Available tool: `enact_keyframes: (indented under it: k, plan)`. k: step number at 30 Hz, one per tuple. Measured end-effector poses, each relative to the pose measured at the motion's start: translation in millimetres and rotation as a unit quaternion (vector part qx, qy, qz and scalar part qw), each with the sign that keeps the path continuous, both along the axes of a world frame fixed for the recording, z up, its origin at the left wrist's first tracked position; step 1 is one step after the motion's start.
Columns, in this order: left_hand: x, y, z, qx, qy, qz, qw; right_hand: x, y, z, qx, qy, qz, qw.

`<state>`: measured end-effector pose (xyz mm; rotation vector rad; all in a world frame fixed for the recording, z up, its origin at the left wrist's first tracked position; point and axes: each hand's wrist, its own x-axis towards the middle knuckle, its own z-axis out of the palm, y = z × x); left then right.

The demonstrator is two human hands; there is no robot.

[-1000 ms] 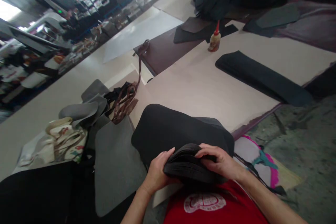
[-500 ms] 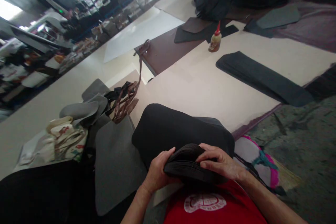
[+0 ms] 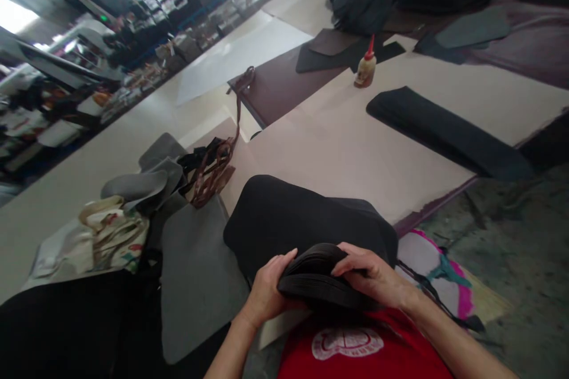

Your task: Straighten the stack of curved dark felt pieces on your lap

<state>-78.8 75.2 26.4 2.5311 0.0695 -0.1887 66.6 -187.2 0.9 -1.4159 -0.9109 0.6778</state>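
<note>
A thick stack of thin black sheets [image 3: 320, 290] is bent between my hands, close to my red shirt, with a gap between its upper and lower layers. My left hand [image 3: 269, 287] grips its left end, the thumb side along the upper edge. At the right end my right hand [image 3: 373, 275] holds the layers, fingers curled over the top edge. Just beyond lie large black rounded pieces [image 3: 288, 213] at the table's near edge.
A red-tipped bottle [image 3: 365, 68] stands on the beige table surface [image 3: 320, 130]. Right of it lies a long dark stack [image 3: 448, 130]. Brown straps [image 3: 213, 174], a grey panel [image 3: 198, 278] and a patterned cloth bag [image 3: 118, 234] are at left.
My right fingers have shifted slightly at the stack's right end. The rest looks almost the same.
</note>
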Motion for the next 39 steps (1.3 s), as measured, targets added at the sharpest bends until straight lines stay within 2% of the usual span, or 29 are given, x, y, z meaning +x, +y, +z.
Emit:
enact_keyframes:
  k: [5,11,17,23,26,30,39]
  plan:
    - [0,-1,0.6,0.002,-0.003,0.002,1.0,4,-4,7.3,-0.037,0.035,0.036,0.998]
    - [1,-1,-0.1,0.002,-0.011,-0.002,1.0,5,-2,-2.1,-0.046,0.067,0.036,0.996]
    - [-1,1,-2.5,0.004,-0.015,-0.006,1.0,7,0,-1.2,-0.035,0.039,0.043,0.998]
    - [0,0,-2.5,-0.004,-0.01,-0.003,1.0,1,1,-6.4,-0.004,-0.02,-0.015,1.0]
    - [0,0,-1.9,-0.002,-0.009,0.001,1.0,1,0,-1.9,0.015,-0.004,0.005,1.0]
    - [0,1,-2.1,-0.004,-0.01,0.0,1.0,5,-1,8.2,0.001,0.026,0.045,0.999]
    - [0,0,-2.8,-0.008,-0.012,-0.007,1.0,8,4,6.0,0.009,0.045,0.04,0.998]
